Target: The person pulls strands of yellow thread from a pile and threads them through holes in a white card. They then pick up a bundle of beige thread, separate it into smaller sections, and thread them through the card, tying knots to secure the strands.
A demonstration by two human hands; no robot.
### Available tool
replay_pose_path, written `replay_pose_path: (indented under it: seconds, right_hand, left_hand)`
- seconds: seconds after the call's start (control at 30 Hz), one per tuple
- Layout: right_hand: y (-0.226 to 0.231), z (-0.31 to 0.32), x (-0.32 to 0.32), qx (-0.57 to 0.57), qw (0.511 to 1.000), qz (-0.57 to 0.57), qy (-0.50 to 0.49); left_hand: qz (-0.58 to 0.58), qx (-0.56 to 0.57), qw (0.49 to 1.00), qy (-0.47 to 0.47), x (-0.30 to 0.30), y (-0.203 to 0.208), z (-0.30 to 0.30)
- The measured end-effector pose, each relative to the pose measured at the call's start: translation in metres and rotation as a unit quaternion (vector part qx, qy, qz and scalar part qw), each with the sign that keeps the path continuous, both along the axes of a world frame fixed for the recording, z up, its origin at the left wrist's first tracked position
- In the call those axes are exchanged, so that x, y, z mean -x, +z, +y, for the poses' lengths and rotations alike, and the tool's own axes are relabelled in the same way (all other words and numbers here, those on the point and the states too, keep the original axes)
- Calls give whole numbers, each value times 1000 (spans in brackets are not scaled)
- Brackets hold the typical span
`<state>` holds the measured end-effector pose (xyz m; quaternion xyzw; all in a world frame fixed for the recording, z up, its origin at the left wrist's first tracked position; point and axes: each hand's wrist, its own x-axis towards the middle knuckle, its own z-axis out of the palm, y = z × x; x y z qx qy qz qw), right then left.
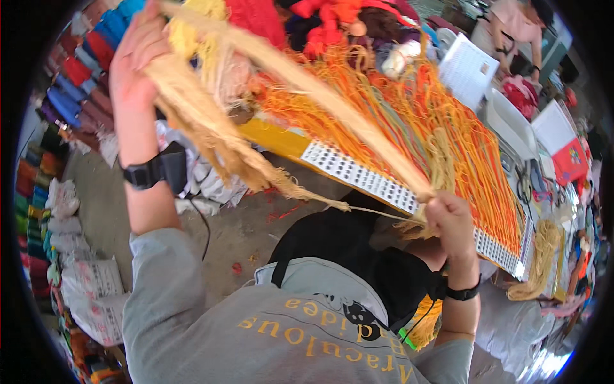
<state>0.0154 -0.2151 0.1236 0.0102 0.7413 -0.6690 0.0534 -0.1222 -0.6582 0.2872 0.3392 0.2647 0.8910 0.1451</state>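
A pale tan skein of yarn point(326, 105) stretches diagonally across the view between my two hands. My left hand point(137, 61), raised at the upper left, is closed around one end, and a loose bundle of the strands hangs below it. At the lower right my right hand point(449, 221) grips the other end in a closed fist. A thin twisted strand also runs from the hanging bundle to this fist. Just beyond it lies a table with rows of orange, yellow and green threads point(384, 115), behind a white strip with dark holes point(358, 174).
Red and yellow yarn heaps point(256, 22) lie at the table's far side. Another tan skein point(543, 256), scissors point(525, 189) and a white tray point(510, 125) are at the right. Coloured yarn stacks point(80, 70) and white bags point(96, 294) line the left. Another person point(511, 32) works far right.
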Motion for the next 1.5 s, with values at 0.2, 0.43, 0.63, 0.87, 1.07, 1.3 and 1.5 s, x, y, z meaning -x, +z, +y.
replay_pose_path:
  seconds: [0.2,0.43,0.63,0.87,1.07,1.3,1.5]
  right_hand:
    - [-45,13,-1,-29,967,-188,168]
    - [-82,73,83,-381,907,104,-146]
    - [-107,76,135,-564,806,19,-176]
    - [-72,83,101,-161,922,170,-307]
    - [-29,33,40,349,930,-67,-90]
    - [-3,-38,3,332,923,-153,116]
    - [-12,-51,-3,295,926,-189,138]
  left_hand:
    - [43,-71,996,36,25,-16,-106]
    - [-15,-23,996,82,-9,-68,9]
    - [-80,163,977,114,-30,-129,89]
    - [-51,248,963,93,-43,-149,116]
    - [-68,370,926,25,-57,-168,164]
    - [-109,359,924,-72,-80,-184,213]
    - [-171,334,926,-53,-90,-170,209]
